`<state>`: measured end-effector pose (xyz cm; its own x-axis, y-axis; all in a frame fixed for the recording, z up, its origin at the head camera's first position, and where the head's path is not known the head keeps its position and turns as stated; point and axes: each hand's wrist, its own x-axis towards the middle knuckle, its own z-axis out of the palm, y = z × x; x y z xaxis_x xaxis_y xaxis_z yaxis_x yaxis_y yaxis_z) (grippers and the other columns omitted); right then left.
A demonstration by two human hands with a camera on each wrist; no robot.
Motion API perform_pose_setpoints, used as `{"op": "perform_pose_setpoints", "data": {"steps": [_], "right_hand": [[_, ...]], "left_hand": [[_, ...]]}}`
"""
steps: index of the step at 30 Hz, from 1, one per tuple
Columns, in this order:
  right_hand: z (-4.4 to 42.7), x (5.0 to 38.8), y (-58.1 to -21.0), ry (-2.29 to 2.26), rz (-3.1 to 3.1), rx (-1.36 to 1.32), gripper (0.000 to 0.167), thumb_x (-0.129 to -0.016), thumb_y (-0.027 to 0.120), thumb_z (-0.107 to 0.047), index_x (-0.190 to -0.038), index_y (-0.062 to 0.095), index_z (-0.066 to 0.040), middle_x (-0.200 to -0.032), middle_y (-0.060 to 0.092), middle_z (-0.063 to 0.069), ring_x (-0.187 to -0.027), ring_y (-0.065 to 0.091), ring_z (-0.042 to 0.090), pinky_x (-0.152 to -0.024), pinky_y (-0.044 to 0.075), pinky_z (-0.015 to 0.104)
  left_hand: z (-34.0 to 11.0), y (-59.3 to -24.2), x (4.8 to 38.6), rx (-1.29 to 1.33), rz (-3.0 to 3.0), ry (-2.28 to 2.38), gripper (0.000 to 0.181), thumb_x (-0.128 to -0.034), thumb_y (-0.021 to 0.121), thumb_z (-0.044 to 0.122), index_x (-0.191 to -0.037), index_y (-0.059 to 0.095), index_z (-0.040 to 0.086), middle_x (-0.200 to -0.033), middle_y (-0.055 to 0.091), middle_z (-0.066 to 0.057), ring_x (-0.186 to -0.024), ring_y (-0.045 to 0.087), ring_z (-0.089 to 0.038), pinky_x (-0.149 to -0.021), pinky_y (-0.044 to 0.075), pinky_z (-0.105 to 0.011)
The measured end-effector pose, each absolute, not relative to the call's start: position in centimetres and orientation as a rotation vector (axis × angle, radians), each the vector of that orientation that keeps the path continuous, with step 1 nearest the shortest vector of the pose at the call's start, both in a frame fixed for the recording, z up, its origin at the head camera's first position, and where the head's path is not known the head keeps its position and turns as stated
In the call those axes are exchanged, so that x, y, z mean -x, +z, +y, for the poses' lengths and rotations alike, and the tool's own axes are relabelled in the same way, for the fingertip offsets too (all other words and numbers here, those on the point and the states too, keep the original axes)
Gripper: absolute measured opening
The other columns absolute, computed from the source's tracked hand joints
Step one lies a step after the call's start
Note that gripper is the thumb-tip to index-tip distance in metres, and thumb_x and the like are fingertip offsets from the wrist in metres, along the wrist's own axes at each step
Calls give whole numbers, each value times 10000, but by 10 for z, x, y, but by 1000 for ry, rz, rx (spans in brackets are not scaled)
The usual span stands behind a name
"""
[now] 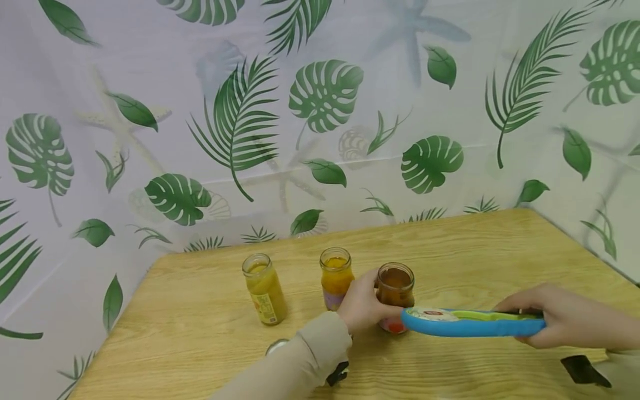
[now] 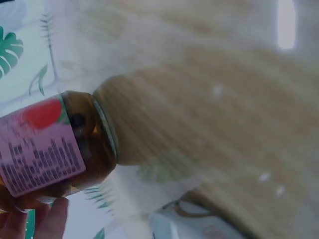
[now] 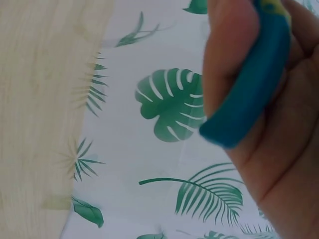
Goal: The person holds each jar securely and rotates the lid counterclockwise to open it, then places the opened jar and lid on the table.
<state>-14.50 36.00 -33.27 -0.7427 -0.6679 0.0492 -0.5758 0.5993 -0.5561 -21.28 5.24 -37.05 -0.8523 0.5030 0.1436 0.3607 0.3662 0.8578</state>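
Note:
My left hand [image 1: 362, 305] grips a glass jar [image 1: 396, 280] of dark brown contents around its left side; the jar stands on the table, uncapped. Its pink label [image 2: 42, 147] with a red fruit picture shows in the left wrist view, along with fingertips [image 2: 52, 221]. In my right hand [image 1: 565, 316] is a blue-and-green jar opener [image 1: 470, 323], held flat, its sticker end pointing left in front of that jar. The opener's blue handle end [image 3: 244, 99] lies across the palm in the right wrist view.
Left of the held jar stand an open jar with orange contents [image 1: 336, 272] and an open, taller jar with yellow contents [image 1: 265, 289]. A round, silvery lid-like piece [image 1: 276, 345] is partly hidden by the left sleeve. A leaf-patterned curtain [image 1: 350, 200] borders the wooden table [image 1: 190, 311].

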Motion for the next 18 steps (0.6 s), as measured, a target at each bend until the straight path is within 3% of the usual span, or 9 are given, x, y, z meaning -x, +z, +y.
{"op": "perform_pose_setpoints", "data": {"steps": [6,8,11,15,18], "right_hand": [[345,149,-338,-867,2567,1003,307,-786,603,-11,-1073,586,96,-951,632,-21,-503,344,-25,-426,339,220],[342,151,-341,-874,2545,1016,310,-776,589,13,-1073,583,102,-878,625,-64,-470,254,-18,-404,297,225],[340,153,-344,-880,2521,1031,283,-753,567,53,-1030,622,55,-901,642,22,-471,194,1,-398,271,235],[337,155,-349,-819,2517,999,317,-722,562,55,-1021,646,-8,-1028,622,127,-582,375,-17,-447,315,239],[335,155,-353,-787,2501,987,356,-710,560,51,-1051,639,-14,-1002,635,39,-690,458,-3,-477,334,239]], "left_hand": [[60,-368,222,-649,2474,1554,638,-637,795,261,-1173,448,246,-991,543,160,-965,502,-53,-851,408,-280],[62,-365,225,-650,2468,1538,648,-642,794,253,-1180,431,240,-1000,540,151,-970,504,-57,-848,410,-276],[66,-360,230,-662,2445,1512,640,-652,791,209,-1178,427,226,-1019,537,133,-982,501,-71,-841,413,-274],[73,-355,236,-626,2463,1461,672,-659,787,193,-1217,413,196,-1060,538,90,-1002,498,-103,-844,415,-283],[77,-355,239,-619,2515,1412,704,-674,775,212,-1261,390,170,-1107,536,53,-1024,496,-125,-855,413,-283]]}}
